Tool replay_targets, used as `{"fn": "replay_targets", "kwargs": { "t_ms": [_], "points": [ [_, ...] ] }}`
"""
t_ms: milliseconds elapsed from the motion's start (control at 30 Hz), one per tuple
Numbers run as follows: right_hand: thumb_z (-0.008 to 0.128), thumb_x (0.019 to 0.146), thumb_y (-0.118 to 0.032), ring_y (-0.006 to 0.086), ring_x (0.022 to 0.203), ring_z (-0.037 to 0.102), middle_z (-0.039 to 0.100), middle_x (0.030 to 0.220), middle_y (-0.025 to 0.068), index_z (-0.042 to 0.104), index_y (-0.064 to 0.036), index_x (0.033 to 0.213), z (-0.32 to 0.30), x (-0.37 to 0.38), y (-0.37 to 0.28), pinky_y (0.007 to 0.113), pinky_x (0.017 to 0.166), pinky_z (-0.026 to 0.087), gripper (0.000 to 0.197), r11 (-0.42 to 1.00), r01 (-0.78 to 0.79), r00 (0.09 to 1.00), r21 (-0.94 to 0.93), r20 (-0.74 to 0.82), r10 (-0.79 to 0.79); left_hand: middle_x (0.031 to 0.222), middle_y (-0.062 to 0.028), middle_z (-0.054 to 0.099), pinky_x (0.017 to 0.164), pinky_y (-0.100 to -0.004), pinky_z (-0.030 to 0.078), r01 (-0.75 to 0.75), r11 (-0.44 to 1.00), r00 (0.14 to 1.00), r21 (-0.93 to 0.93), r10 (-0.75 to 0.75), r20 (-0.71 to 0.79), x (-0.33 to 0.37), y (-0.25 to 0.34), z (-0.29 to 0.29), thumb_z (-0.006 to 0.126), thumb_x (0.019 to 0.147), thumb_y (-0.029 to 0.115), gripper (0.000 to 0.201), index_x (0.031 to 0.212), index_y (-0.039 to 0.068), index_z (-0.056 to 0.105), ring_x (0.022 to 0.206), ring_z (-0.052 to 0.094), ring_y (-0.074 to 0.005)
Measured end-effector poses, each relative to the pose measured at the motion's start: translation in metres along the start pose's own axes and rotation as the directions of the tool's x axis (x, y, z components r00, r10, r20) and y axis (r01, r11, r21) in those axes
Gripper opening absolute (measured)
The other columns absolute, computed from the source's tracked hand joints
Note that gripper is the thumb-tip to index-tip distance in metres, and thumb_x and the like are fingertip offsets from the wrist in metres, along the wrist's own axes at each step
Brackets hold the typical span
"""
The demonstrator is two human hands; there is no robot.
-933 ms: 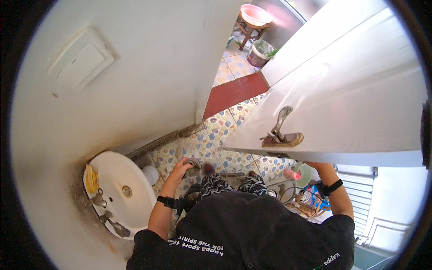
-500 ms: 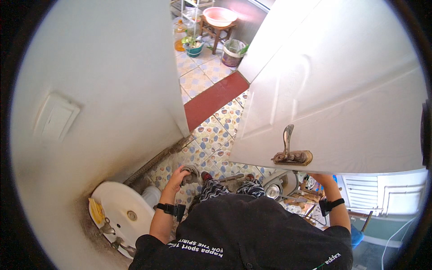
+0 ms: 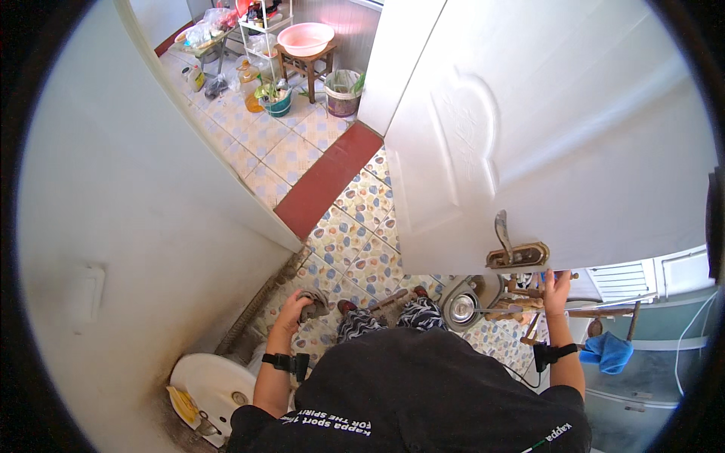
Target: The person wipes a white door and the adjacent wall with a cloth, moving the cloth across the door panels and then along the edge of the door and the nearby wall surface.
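In my left hand (image 3: 290, 309), low beside the wall, a crumpled grey cloth (image 3: 316, 304) is gripped; its far side hangs over the patterned floor. My right hand (image 3: 557, 293) is at the near edge of the white panelled door (image 3: 589, 181), with its fingers closed on that edge. Just left of these fingers is the worn metal door handle (image 3: 507, 240) on its brass-coloured plate. Part of the right fingertips is hidden by the door.
A white washbasin (image 3: 215, 377) with a yellow cloth (image 3: 183, 405) stands at lower left. Beyond the red threshold (image 3: 328, 185) are a pink basin (image 3: 305, 38) on a stool and a bucket (image 3: 343, 94). A blue cloth (image 3: 608, 352) hangs at right.
The view has turned left, showing more of the room beyond. The door's edge sits differently, and more of my right hand shows there. My left hand keeps the cloth.
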State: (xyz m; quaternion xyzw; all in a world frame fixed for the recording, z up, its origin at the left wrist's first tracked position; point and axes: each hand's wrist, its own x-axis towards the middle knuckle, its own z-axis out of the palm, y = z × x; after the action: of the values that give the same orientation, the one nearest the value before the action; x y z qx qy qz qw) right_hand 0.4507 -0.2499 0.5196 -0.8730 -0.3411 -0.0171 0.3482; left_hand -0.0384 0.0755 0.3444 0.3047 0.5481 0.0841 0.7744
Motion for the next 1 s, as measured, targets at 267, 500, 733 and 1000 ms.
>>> {"fn": "replay_targets", "kwargs": {
  "t_ms": [267, 500, 733, 1000],
  "points": [
    [0.049, 0.091, -0.022, 0.0159, 0.082, 0.051, 0.05, 0.1, 0.0085, 0.044, -0.0031, 0.107, -0.007, 0.029, 0.039, 0.031, 0.063, 0.05, 0.026, 0.862, -0.355, 0.873, 0.361, -0.202, 0.444, 0.117, -0.0149, 0.051, 0.081, -0.0334, 0.043, 0.018, 0.996, 0.999, 0.092, -0.013, -0.05, 0.004, 0.003, -0.008, 0.058, 0.078, 0.012, 0.062, 0.132, -0.003, 0.033, 0.101, 0.052, -0.0229],
    [0.055, 0.085, -0.034, 0.0242, 0.083, 0.053, 0.05, 0.105, 0.0116, 0.044, -0.0046, 0.117, -0.008, 0.075, 0.104, 0.035, 0.066, 0.049, 0.045, 0.67, -0.41, 0.737, 0.618, -0.207, 0.643, 0.123, -0.016, 0.048, 0.083, -0.0335, 0.042, 0.042, 0.995, 0.999, 0.087, -0.04, -0.032, -0.004, 0.018, -0.019, 0.059, 0.078, 0.013, 0.068, 0.136, -0.003, 0.027, 0.104, 0.051, -0.0236],
    [0.051, 0.083, -0.047, 0.0296, 0.127, 0.029, 0.033, 0.136, 0.0069, 0.033, -0.0168, 0.134, -0.019, 0.107, 0.163, 0.05, 0.089, 0.039, 0.061, 0.577, -0.399, 0.634, 0.713, -0.24, 0.735, 0.124, -0.0162, 0.046, 0.091, -0.034, 0.036, 0.039, 0.994, 0.998, 0.1, -0.035, -0.043, 0.018, 0.01, -0.023, 0.058, 0.079, 0.017, 0.07, 0.137, -0.002, 0.025, 0.11, 0.046, -0.0236],
    [0.038, 0.087, -0.055, 0.0277, 0.08, 0.058, 0.059, 0.097, 0.0147, 0.048, 0.0001, 0.114, 0.124, 0.094, 0.198, 0.036, 0.056, 0.049, 0.062, 0.22, -0.817, 0.295, 0.533, 0.058, 0.954, 0.102, -0.0053, 0.058, 0.079, -0.027, 0.043, -0.054, 0.996, 0.995, -0.066, 0.048, -0.082, 0.033, 0.054, 0.012, 0.052, 0.083, 0.012, 0.037, 0.118, 0.0, 0.049, 0.09, 0.055, -0.0153]
  ]
}}
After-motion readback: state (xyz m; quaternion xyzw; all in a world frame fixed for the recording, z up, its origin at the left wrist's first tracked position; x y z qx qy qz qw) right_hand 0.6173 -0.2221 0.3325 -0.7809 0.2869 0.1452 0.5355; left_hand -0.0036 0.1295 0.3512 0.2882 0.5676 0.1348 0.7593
